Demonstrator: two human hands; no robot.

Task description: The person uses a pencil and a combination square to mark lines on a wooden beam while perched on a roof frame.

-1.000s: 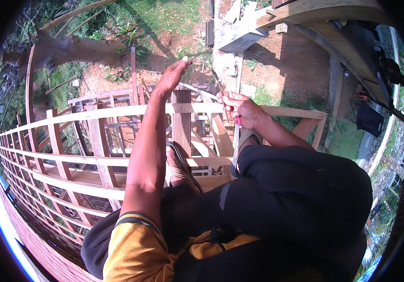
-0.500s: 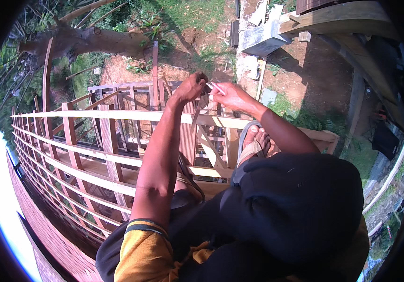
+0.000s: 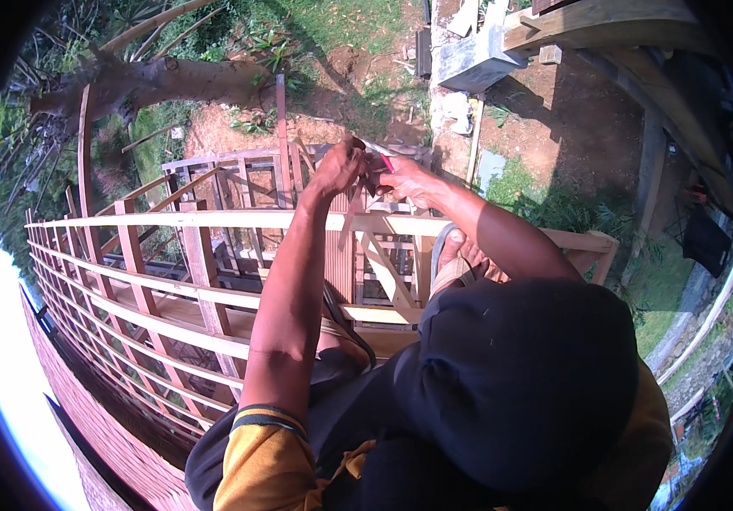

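Evidently the frame (image 3: 131,238) is well along, battens (image 3: 238,219) lying across its posts (image 3: 203,255), though the gaps between them are uncovered. Near it, the left hand's (image 3: 338,170) fingers curl (on what, I cannot tell) beside the right hand (image 3: 409,181), whose fingers pinch a seeming pen (image 3: 387,161), slim, white with pink, slanting between both hands.

The yellow sleeve (image 3: 266,468) has a dark striped cuff (image 3: 268,419)
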